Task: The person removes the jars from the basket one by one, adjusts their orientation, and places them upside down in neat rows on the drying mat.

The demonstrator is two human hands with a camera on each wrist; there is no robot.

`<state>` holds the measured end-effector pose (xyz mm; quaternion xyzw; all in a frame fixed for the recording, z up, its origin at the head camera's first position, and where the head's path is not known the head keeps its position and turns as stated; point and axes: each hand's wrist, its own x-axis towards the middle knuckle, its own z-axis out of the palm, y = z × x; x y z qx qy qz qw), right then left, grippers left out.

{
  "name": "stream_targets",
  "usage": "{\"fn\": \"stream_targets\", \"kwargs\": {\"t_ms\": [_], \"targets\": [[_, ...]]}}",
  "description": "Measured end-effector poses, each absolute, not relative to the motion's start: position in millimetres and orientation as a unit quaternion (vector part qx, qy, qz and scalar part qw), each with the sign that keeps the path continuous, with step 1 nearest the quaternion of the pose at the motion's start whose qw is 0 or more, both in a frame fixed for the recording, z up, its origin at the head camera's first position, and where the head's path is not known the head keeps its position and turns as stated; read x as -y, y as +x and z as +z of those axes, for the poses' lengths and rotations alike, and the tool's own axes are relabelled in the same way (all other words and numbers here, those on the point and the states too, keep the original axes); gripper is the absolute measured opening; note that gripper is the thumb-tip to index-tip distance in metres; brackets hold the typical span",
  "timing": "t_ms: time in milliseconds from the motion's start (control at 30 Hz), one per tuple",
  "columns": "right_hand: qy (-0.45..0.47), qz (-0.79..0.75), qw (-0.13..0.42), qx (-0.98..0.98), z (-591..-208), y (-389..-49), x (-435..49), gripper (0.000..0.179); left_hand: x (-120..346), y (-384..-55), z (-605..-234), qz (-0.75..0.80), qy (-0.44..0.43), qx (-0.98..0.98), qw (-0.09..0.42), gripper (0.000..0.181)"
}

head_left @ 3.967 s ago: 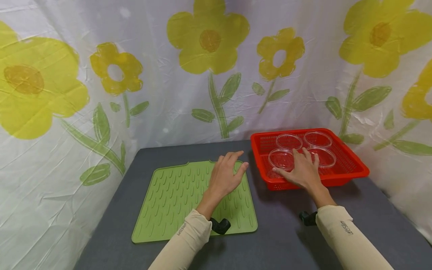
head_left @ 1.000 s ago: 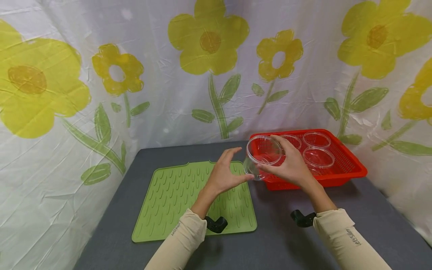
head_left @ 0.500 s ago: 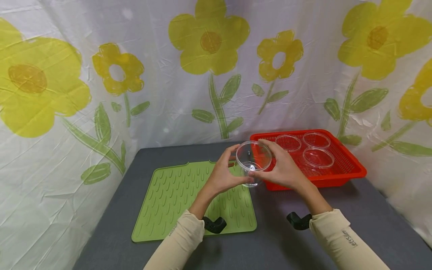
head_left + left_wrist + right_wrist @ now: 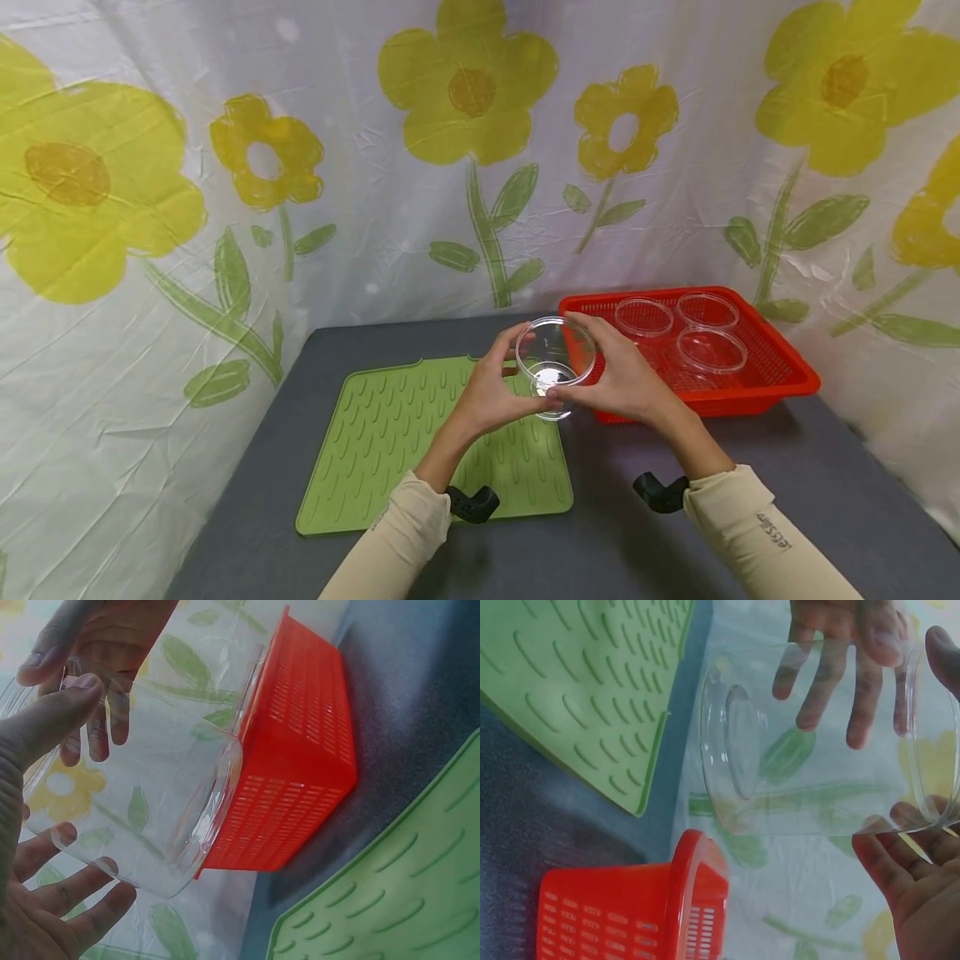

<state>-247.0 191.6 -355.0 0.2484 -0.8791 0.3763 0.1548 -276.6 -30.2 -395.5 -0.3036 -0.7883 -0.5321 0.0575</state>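
Observation:
A clear cylindrical jar (image 4: 553, 350) is held in the air between both hands, just beyond the right edge of the green mat. My left hand (image 4: 491, 393) grips its left side, thumb in front and fingers spread round the wall. From the right, my right hand (image 4: 626, 382) holds it the same way near the rim. The wrist views show the jar's transparent wall (image 4: 142, 802) and its round ringed base (image 4: 740, 742), with fingers visible through it. In the head view the jar stands nearly upright, mouth toward the camera.
A red perforated basket (image 4: 787, 385) stands at the back right, with three more clear jars (image 4: 712, 350) inside. To the left lies a green ridged drying mat (image 4: 397, 450) on the dark table (image 4: 600, 533). A flower-printed curtain (image 4: 360, 242) hangs behind.
The right hand has lifted the front-left jar from the basket and carried it left. The left hand has since taken hold as well. Over the last half second the jar moved slightly left and down.

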Motion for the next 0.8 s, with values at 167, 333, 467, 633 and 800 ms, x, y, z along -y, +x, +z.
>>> {"fn": "stream_targets", "kwargs": {"t_ms": [167,333,467,633,800], "targets": [[0.263,0.378,0.147,0.875,-354.9,-246.6,-190.0,0.105,33.2,-275.7,-398.4,-0.533,-0.301,0.788,0.063,0.100],[0.266,0.381,0.137,0.875,-354.7,-246.3,-189.8,0.110,36.2,-274.3,-401.9,-0.541,-0.302,0.782,0.063,0.100],[0.265,0.387,0.141,0.872,-355.0,-246.7,-191.5,0.111,38.4,-273.7,-404.5,-0.546,-0.294,0.782,0.062,0.101],[0.260,0.393,0.137,0.871,-360.0,-246.7,-194.5,0.110,42.0,-273.0,-407.0,-0.555,-0.280,0.781,0.064,0.103],[0.252,0.405,0.117,0.871,-366.4,-244.2,-194.3,0.111,46.6,-270.0,-409.0,-0.565,-0.266,0.778,0.066,0.102]]}}
